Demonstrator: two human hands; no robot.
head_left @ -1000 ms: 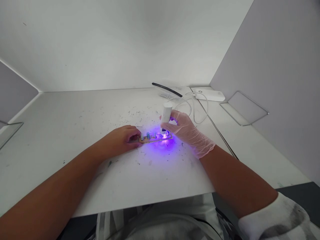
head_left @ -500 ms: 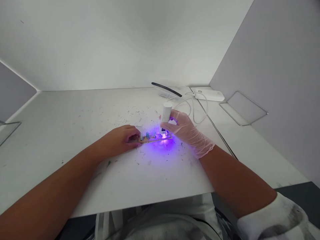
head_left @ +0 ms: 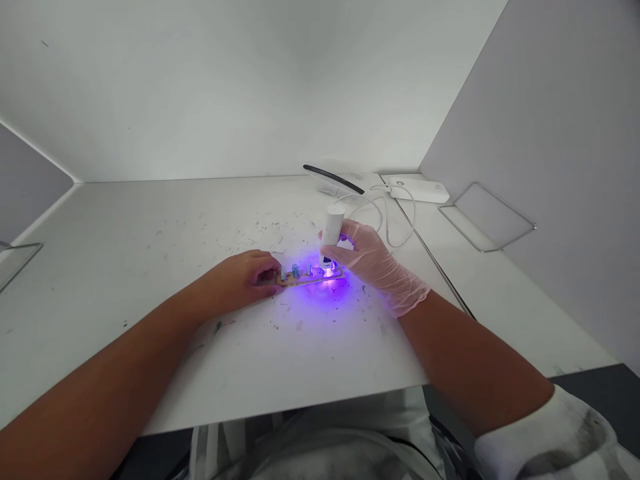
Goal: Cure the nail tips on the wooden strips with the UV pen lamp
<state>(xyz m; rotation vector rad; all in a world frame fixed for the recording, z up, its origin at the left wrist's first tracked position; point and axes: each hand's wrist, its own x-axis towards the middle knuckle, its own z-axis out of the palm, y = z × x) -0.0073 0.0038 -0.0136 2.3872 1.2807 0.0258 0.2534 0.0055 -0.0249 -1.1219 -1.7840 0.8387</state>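
Note:
A narrow tan strip (head_left: 300, 281) lies on the white table, with several small bluish pieces standing along it. My left hand (head_left: 245, 280) is bare and pinches the strip's left end between thumb and fingers. In a thin, translucent pinkish glove, my right hand (head_left: 367, 257) grips a white cylindrical lamp (head_left: 333, 227). The lamp is nearly upright over the right end of the strip and casts bright violet light on it and the table around. Glare hides whether the lamp touches the pieces.
Behind the lamp are a curved black-edged clear object (head_left: 334, 179), a looped white cable (head_left: 414, 217) and a white flat device (head_left: 420, 189). Wire frames stand at the right (head_left: 487, 217) and left (head_left: 23, 263). Dark specks dot the table (head_left: 175, 220); its front edge runs below my forearms.

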